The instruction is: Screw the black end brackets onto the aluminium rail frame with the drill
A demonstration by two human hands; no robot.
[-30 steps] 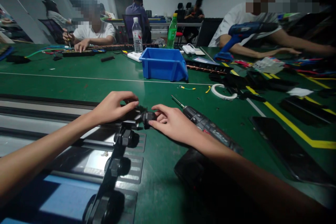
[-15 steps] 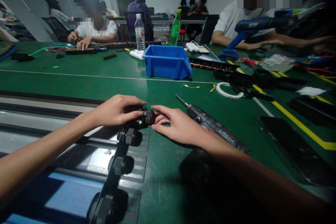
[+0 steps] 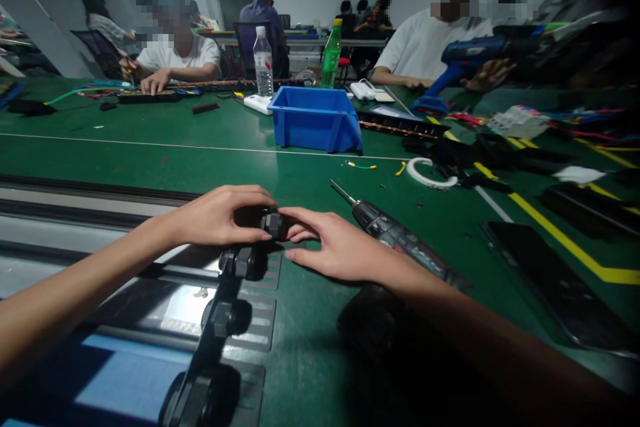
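Since half a second earlier, our two hands had drawn closer together around the small black knob [image 3: 274,224] at the far end of the black bar [image 3: 215,327], and a co-worker's hand across the table had lifted beside the blue drill [image 3: 467,57]. Our left hand [image 3: 220,217] was curled over the bar's end, fingers closed down on it, touching the knob. Our right hand [image 3: 333,247] lay flat on the green table [image 3: 150,160], its fingertips pinching the knob from the right. Just behind that wrist lay a dark power screwdriver [image 3: 400,240], its bit pointing away from us. Farther back stood a blue bin [image 3: 314,121], a clear water bottle [image 3: 263,61] and a green bottle [image 3: 331,57].
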